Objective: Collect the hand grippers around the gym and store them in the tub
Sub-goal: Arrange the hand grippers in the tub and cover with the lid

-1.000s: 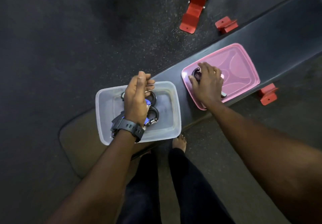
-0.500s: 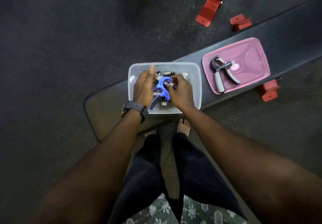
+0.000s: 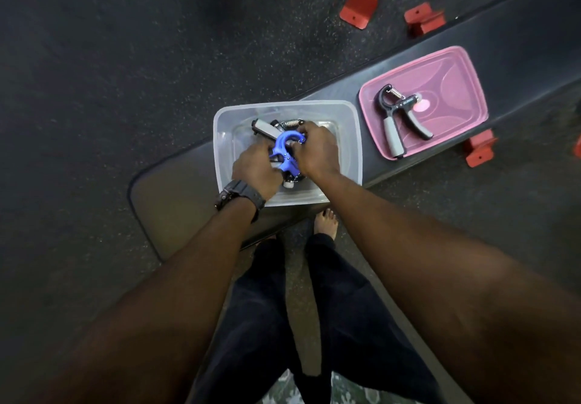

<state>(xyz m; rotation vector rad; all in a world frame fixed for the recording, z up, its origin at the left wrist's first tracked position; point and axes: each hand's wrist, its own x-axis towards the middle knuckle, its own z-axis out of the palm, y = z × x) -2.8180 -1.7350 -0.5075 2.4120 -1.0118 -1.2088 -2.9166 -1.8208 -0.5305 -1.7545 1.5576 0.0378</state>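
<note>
A clear plastic tub stands on a dark padded bench. Inside it lie several hand grippers, partly hidden under my hands. On top is a blue hand gripper. My left hand, with a black watch on the wrist, grips its lower handle. My right hand holds its curved top end. To the right, a grey and black hand gripper lies on the tub's pink lid.
Red metal bench feet and a red frame leg stand on the dark speckled floor beyond the bench; another red foot is on the near side. My bare foot and dark trousers are just below the tub.
My right hand left the grey gripper on the pink lid and came over to the tub. Both hands now hold the blue gripper, which has sunk slightly into the tub.
</note>
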